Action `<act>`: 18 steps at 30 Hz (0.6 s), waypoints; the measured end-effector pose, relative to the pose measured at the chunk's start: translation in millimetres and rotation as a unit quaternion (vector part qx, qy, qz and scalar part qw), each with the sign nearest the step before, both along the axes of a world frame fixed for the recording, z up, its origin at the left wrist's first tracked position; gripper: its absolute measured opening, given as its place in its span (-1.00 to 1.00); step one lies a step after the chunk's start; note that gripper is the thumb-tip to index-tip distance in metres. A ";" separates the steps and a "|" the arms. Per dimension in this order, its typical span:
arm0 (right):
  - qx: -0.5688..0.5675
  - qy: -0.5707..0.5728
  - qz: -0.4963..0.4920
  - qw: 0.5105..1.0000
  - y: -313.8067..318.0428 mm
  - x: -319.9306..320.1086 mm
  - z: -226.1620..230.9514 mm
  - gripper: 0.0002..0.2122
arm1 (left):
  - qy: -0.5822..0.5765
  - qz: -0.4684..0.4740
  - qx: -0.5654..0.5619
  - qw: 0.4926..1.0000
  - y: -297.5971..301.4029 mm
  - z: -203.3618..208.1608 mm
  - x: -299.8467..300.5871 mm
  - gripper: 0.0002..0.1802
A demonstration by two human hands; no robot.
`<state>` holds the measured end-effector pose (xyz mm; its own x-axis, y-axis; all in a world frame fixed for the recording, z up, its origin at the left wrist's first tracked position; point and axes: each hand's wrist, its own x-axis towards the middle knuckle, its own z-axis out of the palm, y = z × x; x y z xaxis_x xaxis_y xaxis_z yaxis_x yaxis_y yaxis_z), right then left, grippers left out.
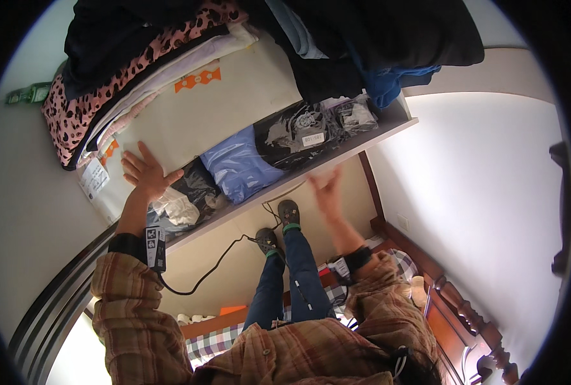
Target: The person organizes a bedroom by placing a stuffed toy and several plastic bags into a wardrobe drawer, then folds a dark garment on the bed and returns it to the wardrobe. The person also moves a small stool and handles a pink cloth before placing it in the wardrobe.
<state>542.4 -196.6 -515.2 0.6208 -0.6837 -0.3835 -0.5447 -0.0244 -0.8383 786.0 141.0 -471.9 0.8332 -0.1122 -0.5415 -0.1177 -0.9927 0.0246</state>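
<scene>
Cream-coloured, flat-sided carton with orange printed patches (234,96) sits on a grey-brown shelf with a narrow front edge (292,176), loaded with clothes, as a person in a brown plaid shirt (131,308) works with both hands apart. The left hand (145,176) is spread wide and empty at the carton's near left end; from where I stand, I cannot tell whether the palm presses on it. The right hand (326,186), blurred, is held out just beside the shelf's front edge, fingers parted, with nothing visible in its grip.

Along the carton's front lie a crumpled white bundle (177,208), a folded blue garment in clear plastic (240,165) and, farther right, black packages in glossy clear wrap (292,131). Pink cloth with dark leopard spots (57,122) drapes over the carton's left side, near a green bottle (28,94); dark garments (420,32) heap at the right. Below, a black cable (208,273) loops near the person's dark clogs (288,212).
</scene>
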 end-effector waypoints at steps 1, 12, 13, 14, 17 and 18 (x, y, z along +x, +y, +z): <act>0.150 -0.032 0.004 0.988 25.8 -7.3 -8.6 -0.05 | -0.008 0.001 0.007 1.000 -1.1 -0.2 -0.4 0.52; 0.292 -0.056 -0.010 0.955 56.8 24.4 -0.8 -0.23 | 0.039 0.032 -0.006 0.999 -21.9 33.5 -10.7 0.38; 0.293 -0.036 0.000 0.955 56.3 27.6 1.4 -0.20 | 0.048 0.036 -0.003 0.998 -23.1 36.7 -10.8 0.36; 0.298 -0.038 0.015 0.954 59.1 28.2 5.0 -0.21 | 0.053 0.041 0.003 0.998 -23.2 40.9 -12.3 0.33; 0.300 -0.020 0.049 0.953 57.3 37.8 11.8 -0.24 | 0.058 0.042 0.001 0.997 -23.6 51.3 -13.6 0.29; 0.320 -0.070 0.057 0.943 56.3 43.4 10.8 -0.25 | 0.069 0.045 -0.003 0.997 -22.8 52.6 -13.5 0.28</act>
